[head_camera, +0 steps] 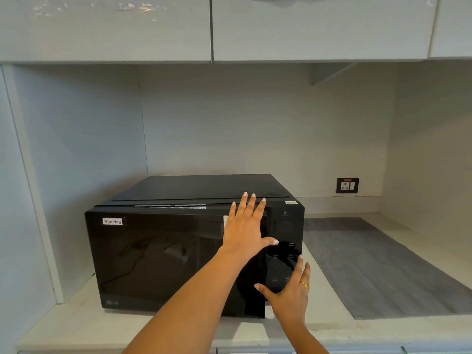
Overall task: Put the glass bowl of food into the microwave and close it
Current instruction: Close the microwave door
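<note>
Neither hand grips anything: the left hand lies flat, fingers spread, palm pressed on the upper right corner of the glossy black glass door of the black box-shaped microwave oven, and the right hand is likewise open, its thumb at the door's free right edge and its fingers fanned over the dark touch control panel just beyond that edge. The glass bowl of food cannot be seen anywhere; judging from the task it is probably inside, behind the dark door directly under the left palm, but the tinted glass shows only reflections, so I cannot tell. What the next move turns on is the door's free edge, a vertical line running between the two hands: it seems to stand very slightly proud of the panel at the bottom, so the door looks nearly but perhaps not fully latched. The left hand is the nearer to it and already on the door, so a straight push away from the palm, into the oven, should seat it. Outward from there, a white "Non-Veg" sticker sits far left of the grip, a grey mat lies on the pale countertop to the right, and a wall socket is above that.
</note>
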Demonstrator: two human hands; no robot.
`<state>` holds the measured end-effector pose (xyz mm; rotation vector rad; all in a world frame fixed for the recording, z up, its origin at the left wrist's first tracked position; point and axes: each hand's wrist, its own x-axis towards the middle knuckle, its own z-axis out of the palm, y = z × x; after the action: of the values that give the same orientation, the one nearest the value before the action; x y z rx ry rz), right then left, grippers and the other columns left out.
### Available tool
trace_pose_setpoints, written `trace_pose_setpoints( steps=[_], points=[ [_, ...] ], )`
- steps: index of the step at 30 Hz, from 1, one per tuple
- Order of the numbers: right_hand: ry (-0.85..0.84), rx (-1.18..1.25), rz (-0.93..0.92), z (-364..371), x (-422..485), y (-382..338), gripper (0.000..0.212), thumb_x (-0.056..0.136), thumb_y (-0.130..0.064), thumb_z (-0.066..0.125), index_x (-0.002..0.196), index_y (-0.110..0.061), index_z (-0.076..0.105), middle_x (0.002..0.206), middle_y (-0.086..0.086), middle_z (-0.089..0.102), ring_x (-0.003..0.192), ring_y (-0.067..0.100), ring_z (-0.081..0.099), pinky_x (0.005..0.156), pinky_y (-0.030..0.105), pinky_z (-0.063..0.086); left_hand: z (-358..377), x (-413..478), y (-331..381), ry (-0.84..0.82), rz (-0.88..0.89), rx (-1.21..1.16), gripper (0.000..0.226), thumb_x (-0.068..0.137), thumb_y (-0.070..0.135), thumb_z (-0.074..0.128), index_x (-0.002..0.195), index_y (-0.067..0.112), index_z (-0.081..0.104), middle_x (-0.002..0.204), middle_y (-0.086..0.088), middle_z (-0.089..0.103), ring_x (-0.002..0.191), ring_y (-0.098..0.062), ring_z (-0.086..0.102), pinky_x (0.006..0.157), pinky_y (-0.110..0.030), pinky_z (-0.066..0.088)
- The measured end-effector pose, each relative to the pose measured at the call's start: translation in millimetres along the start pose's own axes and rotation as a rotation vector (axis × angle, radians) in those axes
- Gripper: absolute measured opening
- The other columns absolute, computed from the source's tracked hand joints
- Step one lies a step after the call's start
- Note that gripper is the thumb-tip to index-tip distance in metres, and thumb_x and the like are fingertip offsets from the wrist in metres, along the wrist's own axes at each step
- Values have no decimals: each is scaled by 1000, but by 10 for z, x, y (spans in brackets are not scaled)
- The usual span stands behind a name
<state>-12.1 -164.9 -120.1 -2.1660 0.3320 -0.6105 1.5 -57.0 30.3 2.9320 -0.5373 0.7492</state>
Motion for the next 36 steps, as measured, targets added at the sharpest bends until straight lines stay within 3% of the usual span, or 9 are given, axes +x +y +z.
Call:
trace_pose_setpoints(
  steps=[8,19,36],
  points=[
    [-34,-72,39,38,150,3,134,52,-66,72,143,-13,-11,157,9,-3,144,30,6,113,46,23,5,119,-61,-72,20,17,103,74,55,65,148,22,1,159,-7,-1,144,-26,-12,116,-44,-2],
    [-34,20,68,107,268,26,135,46,-60,79,144,-15,-3,154,10,16,140,33,22,110,52,30,20,208,-68,-82,-3,36,103,74,46,70,148,23,2,159,-7,2,145,-26,-8,116,-44,0],
    [-47,-69,87,102,312,77,139,31,-81,54,142,-19,-2,150,11,25,135,34,31,107,54,33,69,204,-45,-27,-34,86,94,77,40,70,147,19,11,156,-10,17,145,-26,8,117,-42,4]
  ],
)
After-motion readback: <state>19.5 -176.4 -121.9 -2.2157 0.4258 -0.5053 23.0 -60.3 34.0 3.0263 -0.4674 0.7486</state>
